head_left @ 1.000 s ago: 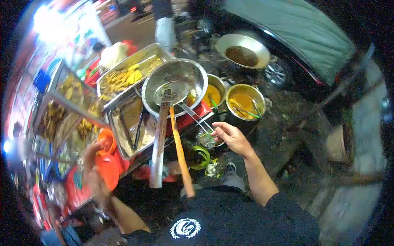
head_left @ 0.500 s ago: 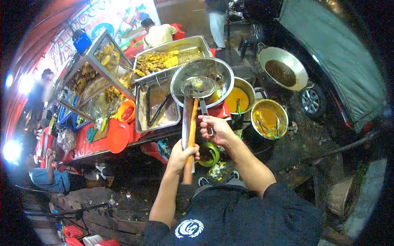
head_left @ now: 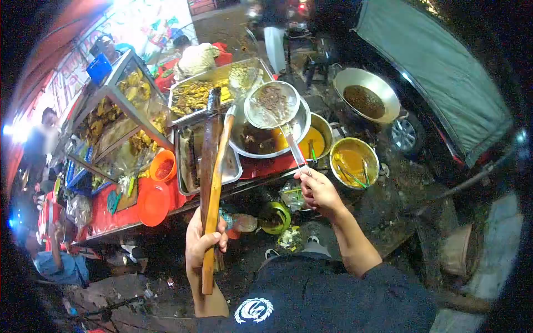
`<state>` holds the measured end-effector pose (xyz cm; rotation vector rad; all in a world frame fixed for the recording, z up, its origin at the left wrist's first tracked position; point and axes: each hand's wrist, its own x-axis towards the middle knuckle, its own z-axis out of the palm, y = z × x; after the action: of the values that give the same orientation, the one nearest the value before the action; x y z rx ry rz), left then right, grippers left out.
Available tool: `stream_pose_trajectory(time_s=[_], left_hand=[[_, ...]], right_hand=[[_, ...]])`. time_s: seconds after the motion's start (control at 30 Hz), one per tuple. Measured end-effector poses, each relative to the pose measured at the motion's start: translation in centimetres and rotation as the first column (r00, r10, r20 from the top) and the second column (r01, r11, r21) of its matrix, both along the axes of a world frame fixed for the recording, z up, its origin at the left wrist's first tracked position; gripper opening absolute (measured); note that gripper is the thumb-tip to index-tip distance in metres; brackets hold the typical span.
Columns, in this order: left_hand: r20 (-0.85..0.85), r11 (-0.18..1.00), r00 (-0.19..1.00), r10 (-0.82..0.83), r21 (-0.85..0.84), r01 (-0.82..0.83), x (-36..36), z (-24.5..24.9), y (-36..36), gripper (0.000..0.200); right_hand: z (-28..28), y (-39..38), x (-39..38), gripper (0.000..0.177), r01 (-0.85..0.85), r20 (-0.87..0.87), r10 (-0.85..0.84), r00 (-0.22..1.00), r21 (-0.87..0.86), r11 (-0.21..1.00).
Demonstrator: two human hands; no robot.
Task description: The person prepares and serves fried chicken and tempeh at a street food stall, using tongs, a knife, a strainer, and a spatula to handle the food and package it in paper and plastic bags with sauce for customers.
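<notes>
My right hand (head_left: 319,191) grips the handle of a round metal strainer (head_left: 272,105) with brown bits in its mesh. The strainer is over a wide metal basin (head_left: 239,145), which has dark contents. My left hand (head_left: 202,238) is closed around two long wooden sticks, held upright side by side. One is a dark brown stick (head_left: 211,150) and the other a yellow-brown stick (head_left: 220,172). Their upper ends rise beside the basin, in front of a rectangular metal tray (head_left: 237,169).
Right of the basin stand a pot of orange sauce (head_left: 327,129), another sauce pot (head_left: 335,164) and a wok (head_left: 393,102). Skewers (head_left: 200,99) fill the rear tray. A glass case (head_left: 119,102), orange bowl (head_left: 169,173) and red plate (head_left: 152,202) occupy the left. People are beyond.
The strainer has lifted and moved farther out over the basin, now showing brown bits. My left hand has moved left with the sticks, whose ends came out of the basin.
</notes>
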<state>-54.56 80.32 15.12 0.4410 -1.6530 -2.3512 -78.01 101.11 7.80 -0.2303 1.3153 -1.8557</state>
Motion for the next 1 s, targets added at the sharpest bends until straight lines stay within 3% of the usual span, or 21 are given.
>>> stream_pose_trajectory(time_s=[0.07, 0.17, 0.2, 0.33, 0.37, 0.43, 0.47, 0.5, 0.7, 0.8, 0.83, 0.87, 0.9, 0.93, 0.97, 1.0], left_hand=[[-0.030, 1.000, 1.000, 0.009, 0.005, -0.008, -0.2, -0.3, -0.2, 0.061], [-0.021, 1.000, 1.000, 0.001, 0.025, -0.001, -0.8, -1.2, -0.6, 0.060], [-0.026, 0.998, 0.999, -0.019, 0.061, 0.021, -1.1, -1.5, -0.7, 0.051], [0.032, 0.992, 0.997, -0.064, 0.108, 0.060, -1.8, -3.4, -1.0, 0.052], [0.048, 0.990, 0.995, -0.082, 0.116, 0.076, -1.7, -3.7, -1.1, 0.052], [0.086, 0.988, 0.991, -0.106, 0.120, 0.095, -2.2, -4.4, -1.1, 0.060], [0.116, 0.989, 0.987, -0.114, 0.111, 0.101, -2.4, -4.9, -1.2, 0.061], [0.149, 0.989, 0.981, -0.124, 0.103, 0.110, -2.6, -5.3, -1.2, 0.062], [0.206, 0.981, 0.967, -0.150, 0.154, 0.119, -4.7, -7.1, 0.1, 0.072], [0.283, 0.987, 0.950, -0.130, 0.130, 0.096, -5.6, -7.7, 1.1, 0.077], [0.298, 0.988, 0.946, -0.127, 0.120, 0.095, -5.8, -7.7, 1.4, 0.077], [0.314, 0.986, 0.940, -0.135, 0.135, 0.097, -5.7, -8.0, 1.3, 0.076], [0.327, 0.984, 0.934, -0.142, 0.147, 0.098, -5.5, -8.3, 1.0, 0.076], [0.363, 0.980, 0.914, -0.183, 0.139, 0.141, -5.4, -8.5, 0.3, 0.076], [0.379, 0.987, 0.913, -0.151, 0.114, 0.116, -5.3, -8.4, 0.6, 0.075], [0.391, 0.989, 0.909, -0.144, 0.094, 0.116, -5.3, -8.4, 0.5, 0.075]], right_hand=[[-0.7, 0.6, -0.3, 0.016, -0.043, -0.113, 0.041, 0.993, -0.012, 0.999], [0.8, 1.9, 0.6, 0.019, 0.044, -0.003, -0.044, 0.999, -0.008, 0.999], [1.4, 2.6, 1.0, 0.022, 0.060, -0.007, -0.060, 0.998, -0.007, 0.998], [-1.0, 7.4, 1.6, 0.034, 0.118, 0.027, -0.115, 0.993, -0.178, 0.977], [-3.1, 8.5, 2.0, 0.030, 0.231, 0.092, -0.215, 0.972, -0.229, 0.946], [-3.6, 12.1, 2.8, 0.027, 0.193, 0.197, -0.159, 0.968, -0.170, 0.966], [-4.9, 13.6, 3.0, 0.023, 0.236, 0.302, -0.164, 0.939, -0.219, 0.947], [-5.9, 15.1, 3.3, 0.023, 0.355, 0.412, -0.284, 0.866, -0.106, 0.929], [-16.0, 18.3, 6.8, 0.033, 0.373, 0.424, -0.423, 0.801, 0.199, 0.906], [-23.9, 17.7, 6.5, 0.037, 0.340, 0.358, -0.440, 0.824, 0.311, 0.888], [-29.6, 17.7, 6.3, 0.037, 0.340, 0.370, -0.439, 0.819, 0.305, 0.890], [-36.7, 17.7, 6.1, 0.042, 0.342, -0.074, -0.353, 0.933, 0.495, 0.799], [-39.8, 16.8, 4.9, 0.047, 0.440, -0.418, -0.248, 0.874, 0.462, 0.770], [-42.7, 15.9, 3.7, 0.052, 0.596, -0.759, -0.081, 0.646, 0.435, 0.675], [-45.7, 15.0, 2.5, 0.058, 0.771, -0.935, 0.074, 0.347, 0.329, 0.546], [-45.5, 14.1, 1.4, 0.061, 0.611, -0.740, 0.140, 0.658, 0.634, 0.474]])
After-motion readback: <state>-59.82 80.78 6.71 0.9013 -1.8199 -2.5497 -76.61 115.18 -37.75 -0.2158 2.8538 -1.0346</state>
